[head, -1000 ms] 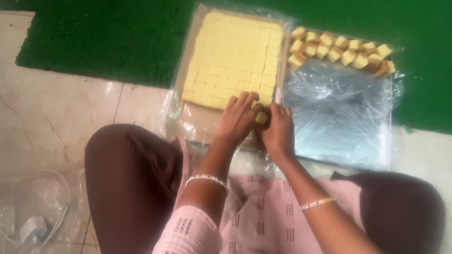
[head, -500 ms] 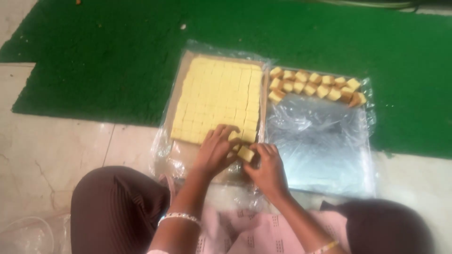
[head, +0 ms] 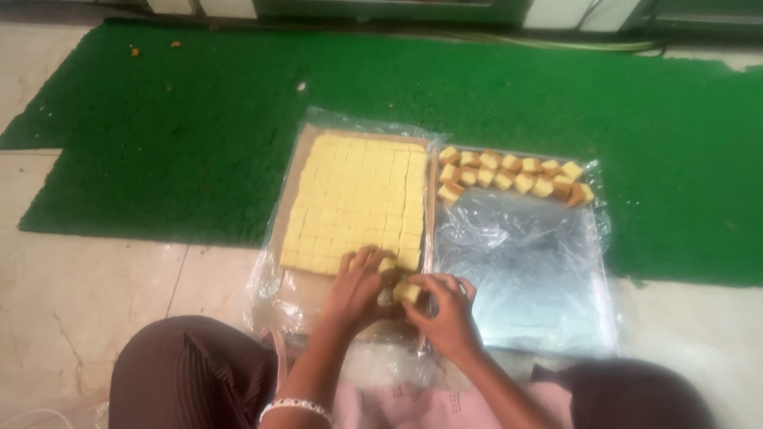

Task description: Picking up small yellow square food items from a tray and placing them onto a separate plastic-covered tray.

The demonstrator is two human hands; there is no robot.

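1. Since the earlier frame, view pulled back; both hands remain at the slab's near corner.
2. Right hand point(head: 447, 311) pinches a yellow cube point(head: 407, 291); left hand point(head: 359, 287), fingers curled, rests on the cut slab point(head: 354, 199).
3. I judge: lifting pieces; next, carry it to the foil tray point(head: 528, 318) beside the placed cubes point(head: 513, 175).

Floor setting, seen from above
Green turf mat point(head: 199, 119) over pale marbled floor tiles point(head: 87, 302); cables point(head: 548, 41) along the mat's far edge; light base panels point(head: 556, 9) beyond.

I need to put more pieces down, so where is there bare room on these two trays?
The plastic-lined silver metal tray is bare from its far rows of browned cake cubes to its near edge. The left tray's yellow cut cake slab is full; its near right corner is crowded by the left hand and right hand, around a yellow cake cube.
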